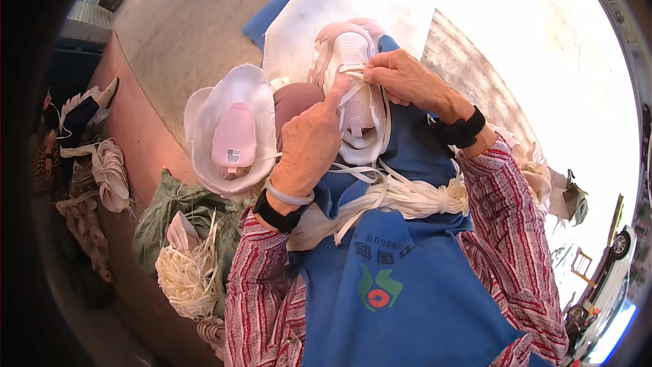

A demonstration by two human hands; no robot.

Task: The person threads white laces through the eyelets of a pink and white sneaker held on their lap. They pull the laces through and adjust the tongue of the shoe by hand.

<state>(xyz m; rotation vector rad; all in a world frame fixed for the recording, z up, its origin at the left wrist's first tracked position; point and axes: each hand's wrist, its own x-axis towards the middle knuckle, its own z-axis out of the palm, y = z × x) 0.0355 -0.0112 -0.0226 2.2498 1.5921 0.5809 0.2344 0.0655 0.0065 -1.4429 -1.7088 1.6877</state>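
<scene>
A white and pink sneaker upper point(352, 47) lies over my lap, its toe pointing away from me. My left hand point(309, 139) is closed at the sneaker's left side, with the index finger stretched onto the lacing; its thumb is hidden. From the right, my right hand point(407, 81) pinches a white shoelace point(353, 88) at the eyelets. The lace crosses the tongue, and loose ends trail down near the heel. Across my lap, nearer to me, lies a tied bundle of white laces point(414, 196) on the blue apron point(435, 285).
Left of my left hand stands a white oval shoe-like piece point(204, 132) with a pink pad inside. Below it are a green sack point(159, 221) and a tangled heap of laces point(187, 282). Shoe parts point(111, 173) lie farther left. A white sheet point(288, 30) is spread beyond the sneaker.
</scene>
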